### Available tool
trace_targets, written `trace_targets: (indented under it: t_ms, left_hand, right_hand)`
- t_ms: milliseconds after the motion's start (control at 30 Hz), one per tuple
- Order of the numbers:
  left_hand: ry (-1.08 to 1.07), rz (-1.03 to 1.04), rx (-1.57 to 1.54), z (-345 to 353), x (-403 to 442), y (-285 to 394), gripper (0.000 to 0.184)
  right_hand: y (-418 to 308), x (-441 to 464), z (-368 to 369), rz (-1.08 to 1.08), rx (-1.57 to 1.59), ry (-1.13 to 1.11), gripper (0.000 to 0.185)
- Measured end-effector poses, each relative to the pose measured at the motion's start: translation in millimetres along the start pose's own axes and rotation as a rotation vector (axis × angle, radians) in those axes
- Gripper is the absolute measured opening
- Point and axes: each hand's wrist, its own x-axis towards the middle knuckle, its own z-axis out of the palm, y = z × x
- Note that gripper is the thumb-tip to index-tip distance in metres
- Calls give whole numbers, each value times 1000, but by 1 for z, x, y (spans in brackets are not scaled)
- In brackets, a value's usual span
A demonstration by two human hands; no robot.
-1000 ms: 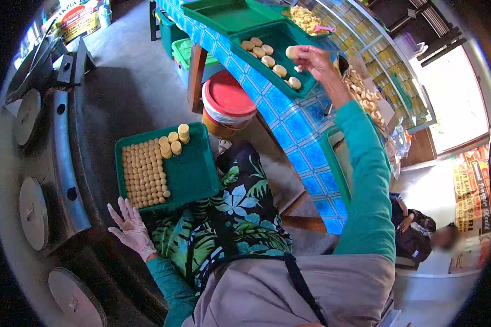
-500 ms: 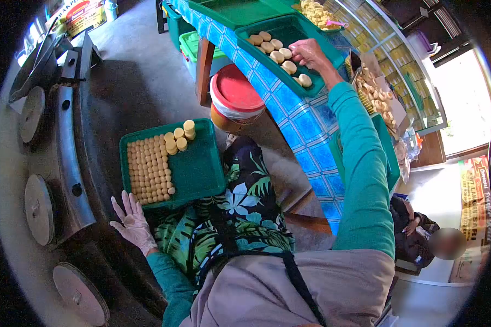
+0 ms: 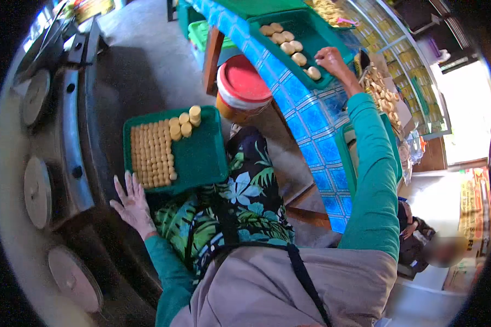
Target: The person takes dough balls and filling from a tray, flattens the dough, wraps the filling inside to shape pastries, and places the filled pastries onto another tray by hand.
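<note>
Head view: left grip (image 3: pixel 133 207) loose, right grip (image 3: pixel 334 61) unclear, red-lidded bucket (image 3: pixel 244 87) beside table (image 3: pixel 315 131).

We're holding our right arm (image 3: pixel 373 158) out far forward, elbow nearly straight, right hand (image 3: pixel 334 62) sitting with fingers curled; unclear if they're pinching anything. Left arm (image 3: pixel 172 264) is resting low, gloved left hand (image 3: pixel 133 208) showing fingers fanned wide.
</note>
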Motion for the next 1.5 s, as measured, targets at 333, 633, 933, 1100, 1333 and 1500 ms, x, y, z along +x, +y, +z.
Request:
trace_targets:
  t_ms: [333, 633, 933, 1100, 1333, 1500]
  left_hand:
    - [60, 35, -151, -10, -5, 9, 80]
    - [96, 39, -75, -9, 0, 5, 85]
    - [58, 32, -62, -13, -1, 7, 85]
    - [63, 18, -16, -16, -1, 6, 86]
    - [142, 31, 233, 0, -3, -2, 80]
    - [186, -72, 1492, 17, 0, -62, 33]
  right_hand:
    - [-114, 19, -75, 503, 1030, -27, 22]
    - [-364, -97, 24, 497, 1146, -577, 23]
    - [-425, -88, 249, -278, 520, 65, 23]
    - [-483, -78, 292, -313, 552, -168, 9]
    - [-462, -72, 276, -50, 906, -207, 12]
    - [-411, -97, 294, -106, 469, -128, 15]
